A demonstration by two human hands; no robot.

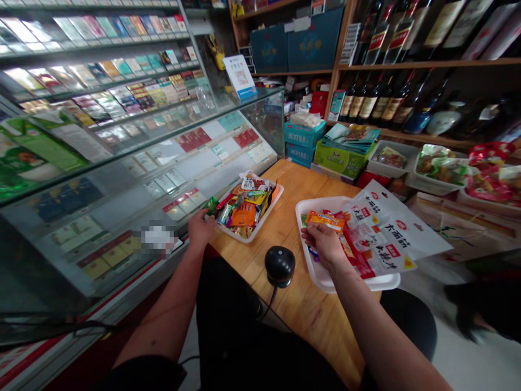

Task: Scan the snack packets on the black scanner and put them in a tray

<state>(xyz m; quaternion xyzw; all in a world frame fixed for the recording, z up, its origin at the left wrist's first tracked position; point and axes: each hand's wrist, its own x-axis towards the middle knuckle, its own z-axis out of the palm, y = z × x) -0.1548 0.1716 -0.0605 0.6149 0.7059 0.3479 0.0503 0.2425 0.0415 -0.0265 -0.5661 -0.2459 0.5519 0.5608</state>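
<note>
From my remote seat I take the black domed device (279, 263) as landmark; the orange packet (325, 221) is to its right and farther from me, at the right tray (391, 282); I judge it light, soft and a little slippery, its contents perhaps easily crushed, so a pinch at an end seam should suit it better than a squeeze across the middle. My right hand (324, 244) has a narrow grip, thumb and fingers drawn together on the packet's near edge; larger printed packs (401, 233) lie beside it, farther right of the device. My left hand (201, 228) is left of the device, at the left tray (266, 217); its curled fingers touch a green packet (211, 205), though I cannot tell whether they clasp it.
</note>
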